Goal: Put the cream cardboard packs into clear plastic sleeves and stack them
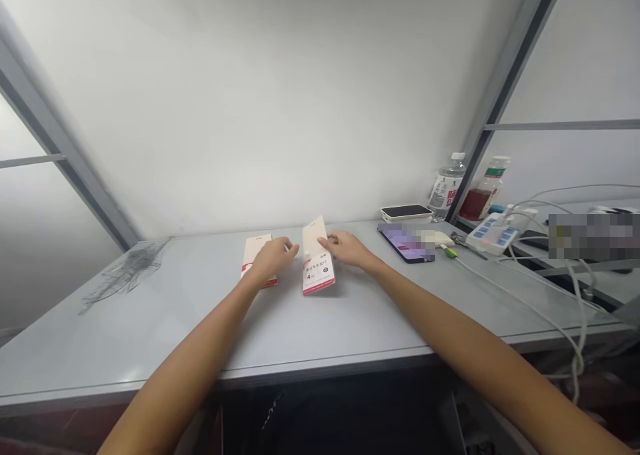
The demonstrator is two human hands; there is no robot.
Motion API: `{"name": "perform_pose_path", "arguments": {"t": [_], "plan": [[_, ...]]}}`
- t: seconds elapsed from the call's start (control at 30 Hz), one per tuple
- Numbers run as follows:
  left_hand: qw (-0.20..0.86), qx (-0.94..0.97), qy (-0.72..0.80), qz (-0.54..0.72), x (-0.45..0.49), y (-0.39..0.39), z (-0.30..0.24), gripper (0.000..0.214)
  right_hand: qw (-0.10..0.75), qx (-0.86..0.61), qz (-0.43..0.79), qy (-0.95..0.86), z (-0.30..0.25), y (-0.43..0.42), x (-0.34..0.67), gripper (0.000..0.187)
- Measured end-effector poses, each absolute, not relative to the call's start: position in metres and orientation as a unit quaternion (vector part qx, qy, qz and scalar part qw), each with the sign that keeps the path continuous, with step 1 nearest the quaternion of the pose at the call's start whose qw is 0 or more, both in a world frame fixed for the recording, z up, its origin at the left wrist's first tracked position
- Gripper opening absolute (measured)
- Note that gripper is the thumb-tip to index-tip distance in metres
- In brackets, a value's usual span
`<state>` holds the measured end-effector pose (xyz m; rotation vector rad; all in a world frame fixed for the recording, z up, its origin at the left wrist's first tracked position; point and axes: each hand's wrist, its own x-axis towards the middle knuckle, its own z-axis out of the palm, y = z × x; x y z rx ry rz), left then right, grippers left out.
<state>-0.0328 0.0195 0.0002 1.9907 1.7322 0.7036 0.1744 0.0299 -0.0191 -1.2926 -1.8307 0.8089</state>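
Note:
Near the middle of the desk, my right hand (346,248) pinches the right edge of a white cardboard ruler-set package (316,275), with black printing and a red lower edge. It stands tilted up with its lower edge near the desktop. My left hand (273,260) is just left of it, thumb and fingers loosely apart, with nothing visible between them. Beneath and behind that hand lies a second white-and-red package (255,247), partly hidden by it.
To the right, a phone (405,243) with a lit screen lies before another phone (407,211) on a white box. A water bottle (447,191), a bottle of red liquid (483,195), a power strip (493,233) and white cables (525,315) stand beyond. Dark scribble marks (125,275) are at left.

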Motion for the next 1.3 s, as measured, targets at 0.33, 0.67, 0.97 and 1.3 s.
{"name": "perform_pose_path", "arguments": {"t": [0.33, 0.67, 0.97, 1.3], "plan": [[0.178, 0.617, 0.751, 0.157, -0.094, 0.047, 0.01, 0.04, 0.216, -0.698, 0.065, -0.68, -0.013, 0.049, 0.215, 0.048], [0.237, 0.554, 0.796, 0.051, -0.099, 0.044, 0.02, 0.043, 0.061, -0.747, 0.127, -0.65, -0.012, 0.052, 0.236, 0.063], [0.204, 0.562, 0.802, -0.015, -0.099, 0.038, 0.028, 0.05, 0.125, -0.759, 0.149, -0.621, -0.022, 0.068, 0.244, 0.035], [0.268, 0.582, 0.745, 0.183, -0.099, 0.043, 0.031, 0.029, 0.273, -0.713, 0.131, -0.633, -0.02, 0.069, 0.243, 0.011]]}}
